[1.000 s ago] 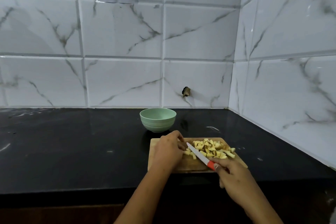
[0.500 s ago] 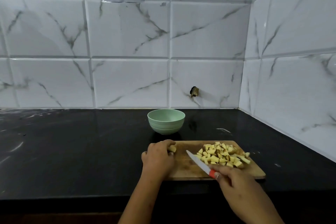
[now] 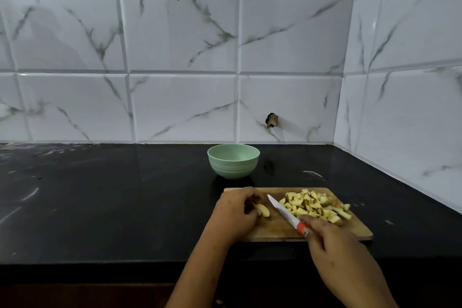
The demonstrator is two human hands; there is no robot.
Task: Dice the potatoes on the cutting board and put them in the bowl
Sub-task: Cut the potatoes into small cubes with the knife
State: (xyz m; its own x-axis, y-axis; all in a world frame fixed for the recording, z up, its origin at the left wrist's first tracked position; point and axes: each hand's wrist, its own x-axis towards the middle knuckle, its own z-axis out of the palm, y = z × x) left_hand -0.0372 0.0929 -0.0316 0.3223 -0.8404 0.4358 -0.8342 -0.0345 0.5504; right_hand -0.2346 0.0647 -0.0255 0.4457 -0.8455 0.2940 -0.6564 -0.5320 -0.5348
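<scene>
A wooden cutting board (image 3: 272, 231) lies on the black counter. A heap of diced potato (image 3: 315, 205) covers its right half. My left hand (image 3: 235, 212) pinches a small potato piece (image 3: 263, 209) on the board's left part. My right hand (image 3: 337, 245) grips the red handle of a knife (image 3: 282, 211), whose white blade slants up-left between the piece and the heap. A pale green bowl (image 3: 233, 160) stands just behind the board; its inside looks empty.
Black countertop (image 3: 100, 207) stretches wide to the left. White marble-look tiled walls close off the back and the right side. A small dark hole (image 3: 272, 120) marks the back wall. The counter's front edge runs below the board.
My left hand has drawn one potato piece away from the heap to the board's left part. The knife stays in my right hand beside the heap. The camera view has shifted left.
</scene>
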